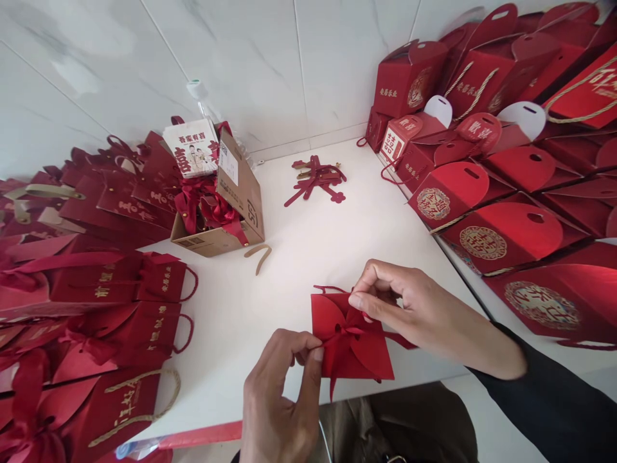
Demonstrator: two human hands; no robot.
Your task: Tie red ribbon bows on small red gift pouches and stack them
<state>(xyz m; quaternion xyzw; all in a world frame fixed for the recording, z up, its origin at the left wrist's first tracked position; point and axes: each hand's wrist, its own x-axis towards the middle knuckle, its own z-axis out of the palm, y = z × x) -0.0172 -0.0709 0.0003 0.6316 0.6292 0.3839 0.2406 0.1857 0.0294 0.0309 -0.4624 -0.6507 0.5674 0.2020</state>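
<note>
A red gift box stands at the table's front edge, its curved top flaps folded together. Across its top lies a red ribbon tied in a bow, with one tail hanging over the front side. My left hand pinches the bow's left loop between thumb and forefinger. On the upper right of the box, my right hand pinches another part of the bow, mostly hidden behind the fingers. A thin red cord handle shows at the back of the box.
A cardboard box full of red ribbons stands at the back left. Dark red cut pieces lie near the wall, and a tan strip in front of the carton. Red gift boxes crowd the right; more boxes and bags fill the left.
</note>
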